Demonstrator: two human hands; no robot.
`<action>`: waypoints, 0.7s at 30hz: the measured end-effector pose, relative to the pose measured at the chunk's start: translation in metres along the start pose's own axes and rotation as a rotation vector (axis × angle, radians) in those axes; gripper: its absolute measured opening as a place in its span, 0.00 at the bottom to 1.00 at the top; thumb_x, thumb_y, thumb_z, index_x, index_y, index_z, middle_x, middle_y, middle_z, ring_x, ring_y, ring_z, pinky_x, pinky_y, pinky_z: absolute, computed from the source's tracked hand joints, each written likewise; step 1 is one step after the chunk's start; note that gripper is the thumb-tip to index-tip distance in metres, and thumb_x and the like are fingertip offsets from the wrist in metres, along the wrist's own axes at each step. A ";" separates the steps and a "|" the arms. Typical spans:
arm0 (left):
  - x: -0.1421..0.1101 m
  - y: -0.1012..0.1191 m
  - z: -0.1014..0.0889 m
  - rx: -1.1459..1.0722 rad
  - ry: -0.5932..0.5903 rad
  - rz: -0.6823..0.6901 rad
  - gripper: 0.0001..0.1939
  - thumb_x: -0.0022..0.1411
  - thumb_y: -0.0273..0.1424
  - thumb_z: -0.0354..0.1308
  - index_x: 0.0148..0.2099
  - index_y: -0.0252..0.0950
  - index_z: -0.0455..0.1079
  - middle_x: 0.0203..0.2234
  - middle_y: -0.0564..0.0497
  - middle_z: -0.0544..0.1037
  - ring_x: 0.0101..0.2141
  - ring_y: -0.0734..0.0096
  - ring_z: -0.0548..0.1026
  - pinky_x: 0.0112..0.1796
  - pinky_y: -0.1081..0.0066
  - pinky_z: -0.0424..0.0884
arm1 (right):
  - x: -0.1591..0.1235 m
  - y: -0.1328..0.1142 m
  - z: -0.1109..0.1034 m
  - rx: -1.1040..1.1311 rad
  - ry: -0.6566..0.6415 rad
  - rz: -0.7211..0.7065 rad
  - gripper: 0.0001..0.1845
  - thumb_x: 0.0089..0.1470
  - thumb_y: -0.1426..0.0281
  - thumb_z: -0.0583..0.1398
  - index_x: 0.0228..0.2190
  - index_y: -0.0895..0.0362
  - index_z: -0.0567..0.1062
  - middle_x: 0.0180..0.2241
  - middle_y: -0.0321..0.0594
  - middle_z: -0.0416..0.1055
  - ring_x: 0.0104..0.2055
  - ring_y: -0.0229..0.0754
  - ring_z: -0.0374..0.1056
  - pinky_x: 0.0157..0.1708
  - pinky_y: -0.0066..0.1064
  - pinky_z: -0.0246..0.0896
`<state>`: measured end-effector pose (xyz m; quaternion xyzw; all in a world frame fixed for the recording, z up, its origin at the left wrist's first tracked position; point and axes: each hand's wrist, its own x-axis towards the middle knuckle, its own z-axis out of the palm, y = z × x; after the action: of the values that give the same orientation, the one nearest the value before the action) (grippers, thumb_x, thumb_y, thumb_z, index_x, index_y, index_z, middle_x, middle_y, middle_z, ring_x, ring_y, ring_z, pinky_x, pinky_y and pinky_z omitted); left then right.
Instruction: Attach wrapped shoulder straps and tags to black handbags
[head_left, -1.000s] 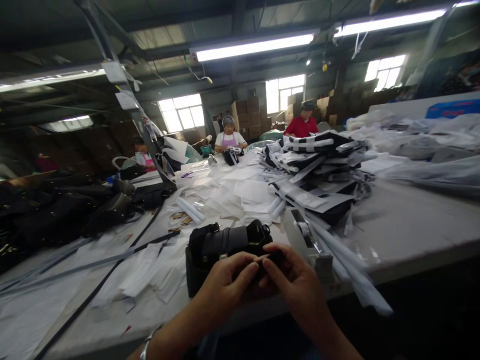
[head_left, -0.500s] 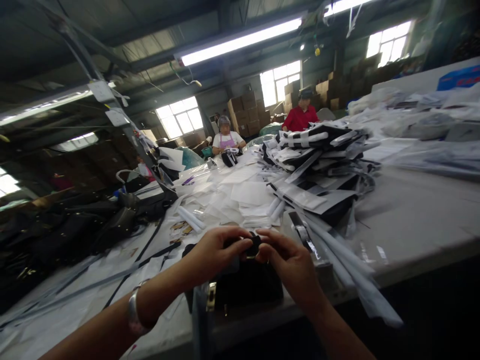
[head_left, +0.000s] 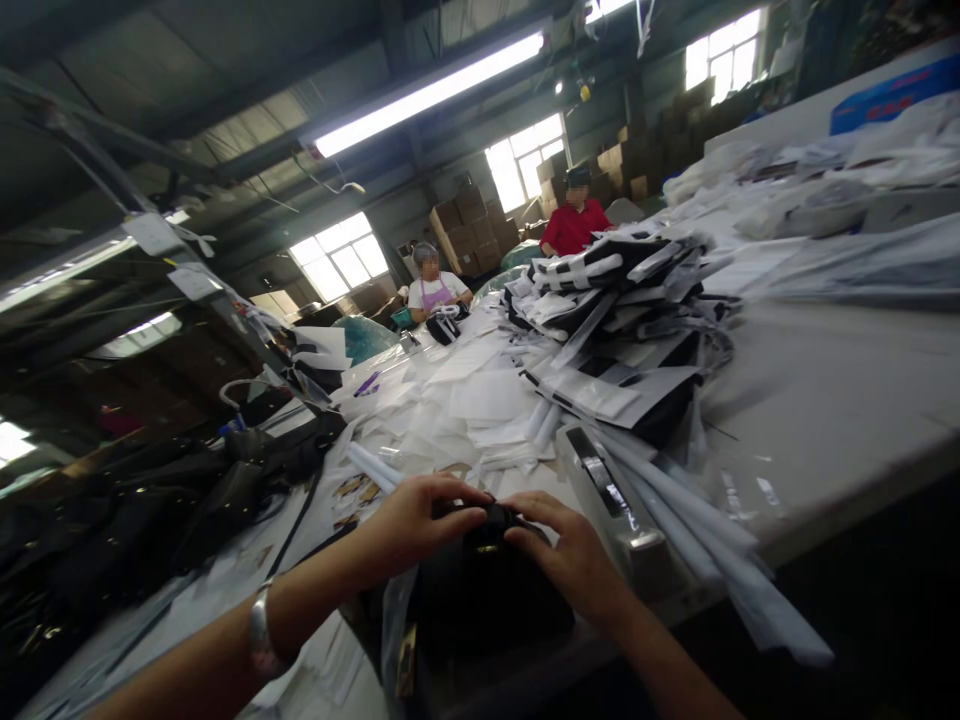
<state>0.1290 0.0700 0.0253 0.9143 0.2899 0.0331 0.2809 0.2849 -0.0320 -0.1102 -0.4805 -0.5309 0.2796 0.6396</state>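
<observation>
A black handbag (head_left: 491, 600) stands upright at the table's near edge, directly before me, with a gold metal fitting (head_left: 406, 660) at its lower left. My left hand (head_left: 435, 515) pinches a black piece at the bag's top between thumb and fingers. From the other side, my right hand (head_left: 559, 540) closes its fingertips on the same spot, thumb towards me. The fingertips nearly meet there. Dark material and blur hide the exact shape of the gripped part.
Right of my hands lies a whitish device with a shiny slot (head_left: 600, 480), beside long white rolls (head_left: 675, 510). Behind it rises a pile of wrapped black-and-white pieces (head_left: 615, 310). Black bags (head_left: 150, 530) heap at left. Two people (head_left: 435, 285) work across the table.
The view has shifted slightly to the right. My hands sit lower on the bag's top, and the small black piece that was held up between them is now down against the bag.
</observation>
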 end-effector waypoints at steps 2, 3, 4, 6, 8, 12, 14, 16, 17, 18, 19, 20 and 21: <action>0.001 -0.001 0.000 0.045 0.025 -0.008 0.12 0.60 0.36 0.62 0.44 0.38 0.80 0.38 0.49 0.83 0.40 0.64 0.79 0.42 0.72 0.70 | -0.001 0.001 0.002 0.004 0.016 -0.004 0.12 0.58 0.68 0.63 0.46 0.50 0.79 0.46 0.39 0.76 0.51 0.46 0.70 0.53 0.36 0.63; 0.002 -0.001 0.000 0.070 0.033 -0.008 0.12 0.59 0.35 0.63 0.43 0.39 0.80 0.37 0.49 0.83 0.39 0.65 0.79 0.41 0.72 0.70 | -0.002 0.001 0.003 0.003 0.021 -0.006 0.13 0.59 0.68 0.63 0.46 0.49 0.79 0.46 0.39 0.76 0.51 0.46 0.70 0.53 0.35 0.63; 0.003 0.000 0.000 0.094 0.033 -0.003 0.11 0.58 0.35 0.64 0.43 0.39 0.81 0.36 0.49 0.83 0.38 0.65 0.79 0.40 0.72 0.70 | -0.002 0.001 0.004 0.001 0.025 -0.008 0.13 0.59 0.68 0.63 0.46 0.49 0.79 0.45 0.39 0.76 0.50 0.46 0.70 0.53 0.35 0.63; 0.006 0.002 -0.001 0.146 0.003 0.010 0.11 0.57 0.35 0.65 0.43 0.39 0.81 0.36 0.49 0.83 0.37 0.66 0.79 0.39 0.73 0.70 | -0.004 0.001 0.007 -0.008 0.028 -0.011 0.13 0.58 0.68 0.64 0.46 0.49 0.79 0.45 0.39 0.76 0.50 0.46 0.70 0.52 0.35 0.63; 0.009 0.007 -0.003 0.212 -0.045 0.027 0.11 0.57 0.34 0.65 0.43 0.39 0.81 0.35 0.49 0.83 0.36 0.66 0.78 0.39 0.72 0.70 | -0.005 0.001 0.009 -0.021 0.027 -0.014 0.13 0.58 0.68 0.64 0.46 0.50 0.79 0.45 0.39 0.76 0.50 0.46 0.70 0.52 0.35 0.64; 0.013 0.023 -0.007 0.401 -0.139 0.072 0.11 0.58 0.35 0.65 0.42 0.39 0.80 0.33 0.49 0.81 0.34 0.65 0.78 0.37 0.72 0.68 | -0.006 0.002 0.011 -0.060 0.031 -0.029 0.15 0.58 0.69 0.64 0.47 0.48 0.78 0.45 0.39 0.76 0.49 0.47 0.70 0.52 0.37 0.64; 0.015 0.031 -0.007 0.499 -0.182 0.082 0.10 0.57 0.34 0.65 0.41 0.39 0.80 0.33 0.49 0.80 0.34 0.65 0.77 0.35 0.72 0.68 | -0.007 0.005 0.012 -0.074 0.039 -0.052 0.15 0.58 0.68 0.64 0.48 0.47 0.78 0.45 0.39 0.76 0.50 0.47 0.70 0.52 0.37 0.65; 0.017 0.037 -0.003 0.566 -0.209 0.079 0.09 0.57 0.33 0.64 0.41 0.39 0.80 0.33 0.48 0.80 0.34 0.64 0.77 0.35 0.71 0.67 | -0.007 0.009 0.014 -0.082 0.062 -0.079 0.15 0.58 0.69 0.63 0.48 0.47 0.78 0.45 0.40 0.76 0.49 0.47 0.70 0.52 0.37 0.65; 0.019 0.039 -0.001 0.585 -0.209 0.078 0.09 0.57 0.32 0.64 0.40 0.38 0.80 0.33 0.48 0.80 0.34 0.63 0.77 0.35 0.71 0.67 | -0.008 0.010 0.015 -0.084 0.077 -0.091 0.15 0.58 0.69 0.63 0.47 0.48 0.78 0.45 0.40 0.76 0.49 0.47 0.70 0.51 0.38 0.65; 0.020 0.040 0.001 0.596 -0.204 0.078 0.08 0.58 0.32 0.63 0.40 0.38 0.80 0.33 0.47 0.80 0.34 0.63 0.77 0.35 0.71 0.67 | -0.009 0.012 0.016 -0.085 0.092 -0.104 0.14 0.58 0.69 0.63 0.47 0.48 0.78 0.44 0.40 0.76 0.49 0.47 0.70 0.51 0.38 0.66; 0.021 0.041 0.002 0.601 -0.196 0.080 0.08 0.58 0.32 0.63 0.39 0.38 0.80 0.33 0.47 0.81 0.34 0.63 0.77 0.35 0.71 0.67 | -0.009 0.014 0.017 -0.087 0.106 -0.118 0.14 0.58 0.68 0.63 0.47 0.48 0.78 0.44 0.40 0.76 0.48 0.47 0.70 0.50 0.38 0.66; 0.022 0.040 0.003 0.601 -0.189 0.080 0.07 0.59 0.32 0.62 0.39 0.38 0.80 0.32 0.47 0.81 0.34 0.63 0.77 0.35 0.71 0.67 | -0.010 0.015 0.018 -0.092 0.117 -0.133 0.14 0.58 0.68 0.63 0.47 0.48 0.78 0.43 0.40 0.76 0.47 0.47 0.70 0.49 0.38 0.67; 0.022 0.040 0.003 0.594 -0.187 0.079 0.07 0.59 0.32 0.62 0.38 0.38 0.80 0.32 0.47 0.81 0.33 0.63 0.77 0.35 0.71 0.67 | -0.011 0.016 0.019 -0.102 0.124 -0.145 0.14 0.59 0.68 0.63 0.47 0.48 0.78 0.43 0.40 0.76 0.47 0.47 0.71 0.48 0.38 0.67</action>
<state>0.1682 0.0538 0.0420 0.9660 0.2243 -0.1263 0.0255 0.2662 -0.0293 -0.1293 -0.4890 -0.5373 0.1748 0.6645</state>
